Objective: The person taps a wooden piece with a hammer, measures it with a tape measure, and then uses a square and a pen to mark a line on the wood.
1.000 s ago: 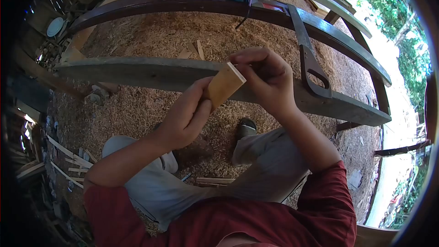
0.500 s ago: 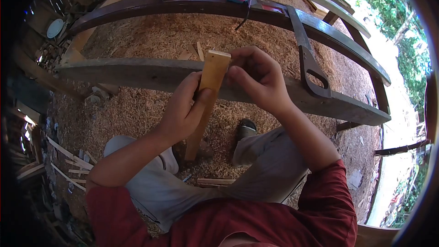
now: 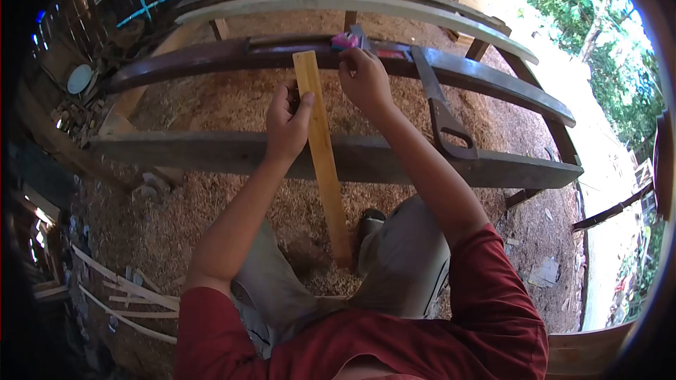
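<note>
The left hand grips a long yellow slat at centre frame, thumb across its face; the slat stands nearly upright, its lower end down between the knees and its top against the dark beam in the upper half. The right hand, just right of the slat's top, reaches to that beam near a pink tape measure (fingers curled, whether they grasp anything I cannot tell). A saw lies to the right, bridging the dark beam and the grey beam, over sawdust.
</note>
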`<act>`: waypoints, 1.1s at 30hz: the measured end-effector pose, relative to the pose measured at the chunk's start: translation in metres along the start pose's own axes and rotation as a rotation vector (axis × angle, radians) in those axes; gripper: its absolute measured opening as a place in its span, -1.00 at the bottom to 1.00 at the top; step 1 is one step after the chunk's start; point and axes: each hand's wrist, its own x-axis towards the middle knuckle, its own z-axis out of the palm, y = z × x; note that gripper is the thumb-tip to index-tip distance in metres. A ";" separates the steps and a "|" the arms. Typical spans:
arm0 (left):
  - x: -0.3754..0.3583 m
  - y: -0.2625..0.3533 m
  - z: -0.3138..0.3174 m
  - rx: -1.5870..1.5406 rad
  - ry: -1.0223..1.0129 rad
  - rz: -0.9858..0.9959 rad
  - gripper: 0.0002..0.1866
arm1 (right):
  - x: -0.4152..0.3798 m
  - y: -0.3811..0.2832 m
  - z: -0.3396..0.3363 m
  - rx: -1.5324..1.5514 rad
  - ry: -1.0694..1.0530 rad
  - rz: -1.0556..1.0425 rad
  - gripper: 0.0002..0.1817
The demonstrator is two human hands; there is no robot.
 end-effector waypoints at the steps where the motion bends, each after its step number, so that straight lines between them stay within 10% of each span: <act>1: 0.006 -0.004 -0.002 0.017 0.015 -0.018 -0.68 | 0.013 0.004 0.002 -0.187 0.061 -0.059 -0.73; 18: 0.021 -0.034 -0.012 0.190 0.056 -0.114 -0.73 | 0.082 0.027 0.040 -0.519 -0.145 0.003 -0.50; 21: 0.022 -0.027 -0.018 0.166 0.030 -0.228 -0.71 | 0.060 -0.021 0.010 -0.415 -0.017 -0.063 -0.47; 23: 0.022 -0.021 -0.021 -0.221 -0.078 -0.306 -0.72 | 0.035 -0.040 0.000 0.194 0.155 0.041 -0.43; 33: -0.002 0.027 -0.015 -0.236 0.037 -0.295 -0.72 | -0.090 -0.089 -0.040 0.674 -0.016 0.214 -0.36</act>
